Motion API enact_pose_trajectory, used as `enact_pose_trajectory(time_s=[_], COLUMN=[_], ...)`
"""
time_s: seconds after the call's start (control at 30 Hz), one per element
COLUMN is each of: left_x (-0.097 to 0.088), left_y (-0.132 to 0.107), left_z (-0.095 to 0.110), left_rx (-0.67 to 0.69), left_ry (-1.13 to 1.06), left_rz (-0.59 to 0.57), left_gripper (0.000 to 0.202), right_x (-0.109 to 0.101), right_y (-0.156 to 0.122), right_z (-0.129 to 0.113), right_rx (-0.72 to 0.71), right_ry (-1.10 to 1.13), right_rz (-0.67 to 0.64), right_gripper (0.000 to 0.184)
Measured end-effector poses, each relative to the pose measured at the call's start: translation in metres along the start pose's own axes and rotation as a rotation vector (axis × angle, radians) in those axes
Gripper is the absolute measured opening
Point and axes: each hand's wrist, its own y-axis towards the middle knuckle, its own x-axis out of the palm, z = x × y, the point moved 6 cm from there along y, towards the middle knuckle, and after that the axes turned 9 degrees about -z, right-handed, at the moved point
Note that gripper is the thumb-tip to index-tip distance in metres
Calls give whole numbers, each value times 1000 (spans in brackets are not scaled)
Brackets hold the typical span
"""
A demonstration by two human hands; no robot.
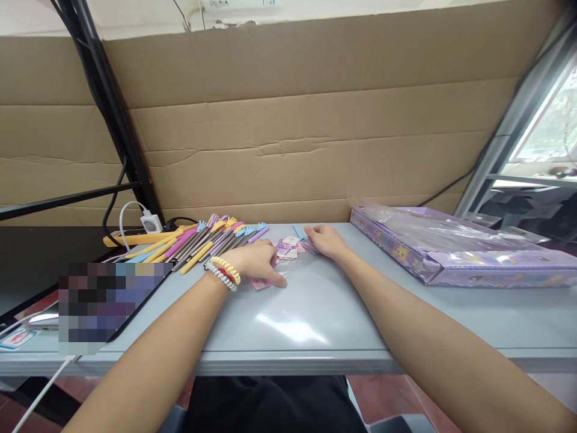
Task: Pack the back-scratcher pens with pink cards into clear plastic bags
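My left hand [256,263] reaches over the grey table with its thumb stretched apart from the bent fingers. Beneath it lies a small pink printed card [258,283]. My right hand [328,241] is closed, fingertips pressed together at the edge of a loose heap of small pink and white printed cards [287,253]; whatever it pinches is hidden. Just behind the heap is a short light blue stick [298,233]. Left of my left hand, a pile of telescopic back scratchers [193,245] with coloured handles and little hand-shaped ends spreads across the table.
On the right sits a purple printed box [496,268] with clear plastic film [433,227] over it. A tablet-like device [135,307] with a blurred screen lies at the left, near a white charger [151,222] and cables. Cardboard [306,132] walls off the back.
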Motion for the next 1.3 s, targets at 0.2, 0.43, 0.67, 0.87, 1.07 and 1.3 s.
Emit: enact_pose_trajectory(time_s=[0.2,0.43,0.67,0.87,1.07,1.3], left_x=[2,-1,-1,2,1,4], left_y=[2,0,1,4,3,4], left_z=[-3,1,0,-4,-1,-4], left_rx=[3,11,51,60,75,99], left_ry=[26,54,58,10,-12,-78], left_rz=[8,9,43,48,44,42], left_gripper=[61,55,40,38,34,36], right_x=[5,3,6,7,10,7], right_y=[-2,-4,-5,-7,-5,-9], right_z=[0,-5,-8,-11,-9,-14], right_rx=[1,-41,-72,-99,-130,-125], right_ry=[-45,38,14,0,24,19], right_rz=[-88,-107,-140,-169,-195,-156], right_gripper=[18,37,26,23,25,23])
